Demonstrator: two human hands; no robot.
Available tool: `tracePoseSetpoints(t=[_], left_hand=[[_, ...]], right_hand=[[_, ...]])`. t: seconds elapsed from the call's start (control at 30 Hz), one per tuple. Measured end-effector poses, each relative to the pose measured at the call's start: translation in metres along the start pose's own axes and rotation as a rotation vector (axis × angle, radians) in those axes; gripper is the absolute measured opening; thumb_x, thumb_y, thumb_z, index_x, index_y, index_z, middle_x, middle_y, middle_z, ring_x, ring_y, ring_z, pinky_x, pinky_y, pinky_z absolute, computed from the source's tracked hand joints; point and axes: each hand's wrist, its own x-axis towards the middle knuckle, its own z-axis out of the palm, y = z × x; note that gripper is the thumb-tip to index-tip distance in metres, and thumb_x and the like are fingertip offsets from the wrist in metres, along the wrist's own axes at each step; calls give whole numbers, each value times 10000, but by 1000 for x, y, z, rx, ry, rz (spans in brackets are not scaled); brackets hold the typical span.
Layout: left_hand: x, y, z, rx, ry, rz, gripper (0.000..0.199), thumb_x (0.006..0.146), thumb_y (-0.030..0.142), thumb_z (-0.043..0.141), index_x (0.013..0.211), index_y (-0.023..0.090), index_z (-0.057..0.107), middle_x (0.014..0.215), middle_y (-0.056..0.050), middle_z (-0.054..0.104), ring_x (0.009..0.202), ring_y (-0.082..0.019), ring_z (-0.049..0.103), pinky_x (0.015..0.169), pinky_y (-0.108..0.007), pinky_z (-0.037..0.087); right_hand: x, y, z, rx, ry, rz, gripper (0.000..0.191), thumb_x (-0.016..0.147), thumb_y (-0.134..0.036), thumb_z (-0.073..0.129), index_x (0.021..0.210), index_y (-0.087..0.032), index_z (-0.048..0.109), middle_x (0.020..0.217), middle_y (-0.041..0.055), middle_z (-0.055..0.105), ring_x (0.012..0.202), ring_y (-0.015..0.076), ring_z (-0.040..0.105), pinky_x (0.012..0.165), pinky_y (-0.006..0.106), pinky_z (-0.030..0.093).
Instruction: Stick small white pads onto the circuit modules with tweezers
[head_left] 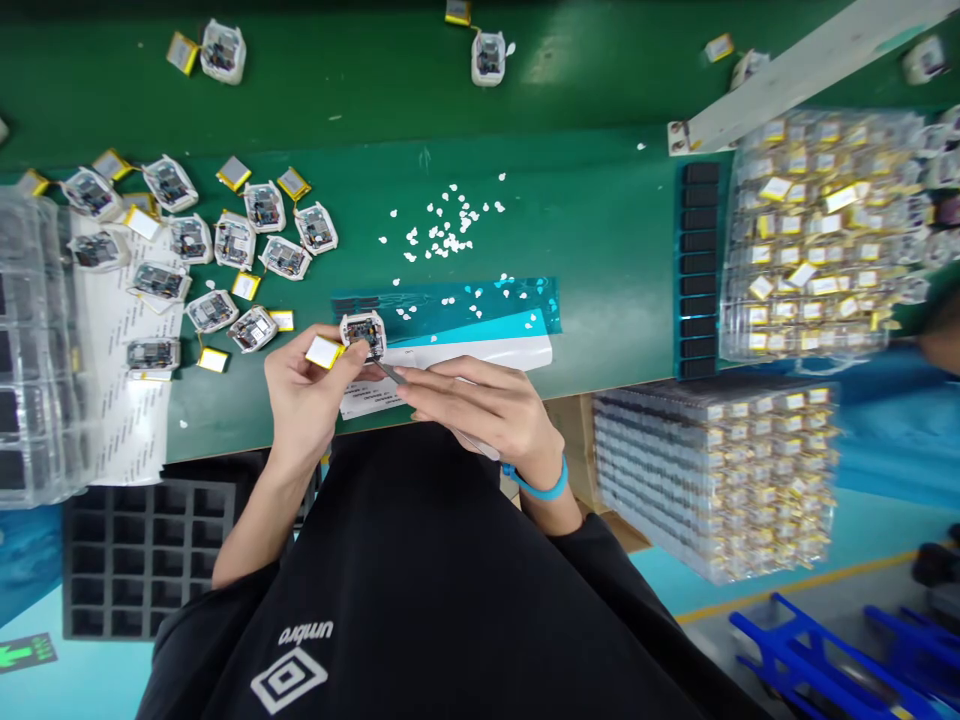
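Head view: left hand [304, 390] pinches circuit module [364, 336] between fingertips.

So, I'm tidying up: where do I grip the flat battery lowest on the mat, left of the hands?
Pinch its side edges from the near side: the battery lies flat on the green mat, its lead leaving the far edge for a white housing.

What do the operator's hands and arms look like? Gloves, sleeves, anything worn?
The left hand and right hand are bare, with no gloves. Both forearms come out of black sleeves. A blue wristband circles the right wrist. The black top carries a white umbro logo.
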Motion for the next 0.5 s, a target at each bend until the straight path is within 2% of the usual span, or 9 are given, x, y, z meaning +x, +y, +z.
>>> tracePoseSetpoints(t=[0.13, 0.27, 0.37, 0.5], left_hand=[[-2, -1, 0, 25, 14, 25, 344, 759, 385, 957, 1006, 196, 809, 868, 4, 818, 599, -155, 775, 610, -267, 701], [-3, -2, -2, 31, 1, 68, 384, 810, 377, 951, 1113, 195, 801, 859, 4, 818, 575, -154, 782, 617, -249, 700], [-3, 0, -3, 10, -32, 79, 397, 808, 367, 962, 1127, 198, 795, 872, 1, 818, 602, -163, 795, 631, -262, 714], [0, 3, -5, -32, -104, 6, 464, 750, 386, 1007, 1106, 200, 777, 889, -4, 813, 692, -193, 825, 702, -302, 742]], right_hand=[[-1, 2, 2, 91, 83, 50, 365, 1079, -155, 657, 1440, -185, 693, 1213, 78, 868, 1055, 213, 836, 866, 377, 760], [-2, 3, 3, 79, 83, 40, 326, 1075, -162, 668, 1397, -163, 719, 1231, 105, 863, 1005, 220, 836, 821, 386, 752], [-4, 3, 3, 55, 71, 41, 304, 1083, -181, 663, 1378, -192, 735, 1247, 90, 860, 973, 208, 837, 793, 373, 747], [-4, 4, -2, 90, 145, 69, 347, 1098, -190, 632, 1436, -194, 710, 1176, 88, 876, 969, 214, 846, 762, 367, 741]])
